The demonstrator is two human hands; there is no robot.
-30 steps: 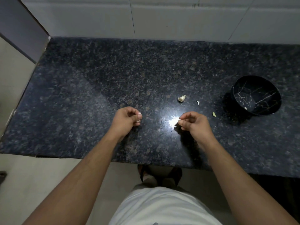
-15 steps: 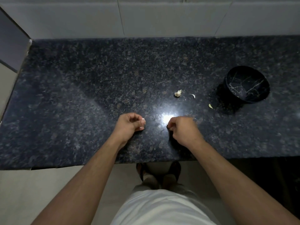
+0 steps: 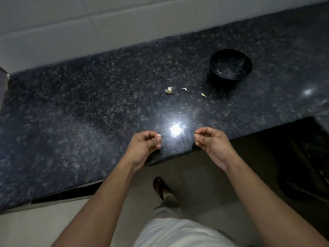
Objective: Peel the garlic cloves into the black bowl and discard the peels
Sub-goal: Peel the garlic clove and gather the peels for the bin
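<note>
Head view looks down on a dark speckled granite counter (image 3: 74, 107), and everything below is placed against it. Beyond its far edge runs a pale tiled wall (image 3: 71, 32); off its right end, lower down, sits a dark bin-like shape (image 3: 302, 166), too dim to make out. Toward the counter's far right stands the black bowl (image 3: 230, 64), upright; I cannot tell whether any cloves lie inside. Nearer the middle, well apart from the bowl's left side, lies a pale garlic piece (image 3: 169, 90), with two small peel scraps (image 3: 184, 89) between it and the bowl, the second one (image 3: 203, 94) just beside the bowl's shadow.

Over the counter's near edge hover both hands, apart from each other, with a bright glare spot between them. Left hand (image 3: 144, 147) is curled nearly closed, thumb against fingertips (image 3: 159, 139); something pale shows there, though it may be only nails, so I cannot tell if it holds garlic. Right hand (image 3: 211, 141) is likewise pinched narrow, and a small tan bit shows at its fingertips (image 3: 196, 138), probably a clove or peel.

Risks, as I judge them: both hands sit right at the counter's edge, so a loosened pinch could drop a small piece to the floor. Thin peel may cling to fingers. The scraps near the bowl could be swept in with a peeled clove.
</note>
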